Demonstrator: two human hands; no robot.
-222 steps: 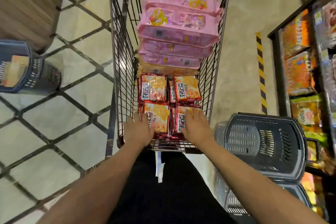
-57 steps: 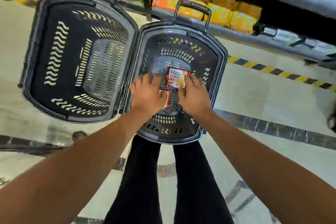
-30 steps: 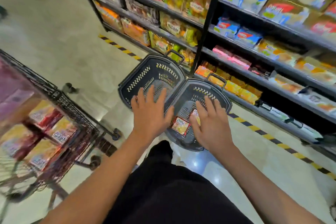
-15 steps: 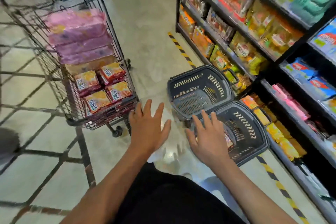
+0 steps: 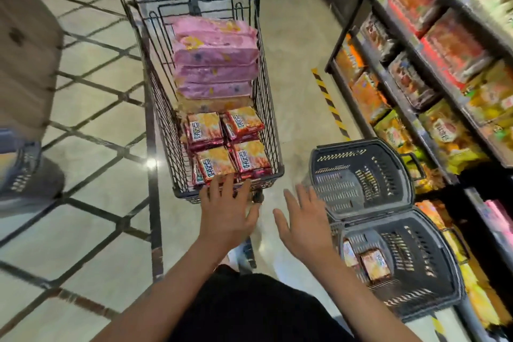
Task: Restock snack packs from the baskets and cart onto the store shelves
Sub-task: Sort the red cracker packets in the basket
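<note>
The left hand (image 5: 226, 209) is spread wide and nothing is held; its fingertips are seen at the near edge of the cart (image 5: 266, 130). The right hand (image 5: 304, 226) is spread wide too, beside the near basket (image 5: 433, 300). Red snack packs (image 5: 229, 144) are stacked in the cart, two more (image 5: 374, 264) in the basket. The shelves (image 5: 402, 108) are seen on the right.

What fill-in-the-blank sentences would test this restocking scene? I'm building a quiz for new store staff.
1. The pink packs are stacked at the far end of the wire ____.
2. Both the left hand and the right hand hold ____.
3. Of the two dark baskets, the near basket holds red-and-orange packs, while the far basket looks ____.
4. The shelves stand on the person's ____ side.

Missing words: cart; nothing; empty; right
</note>
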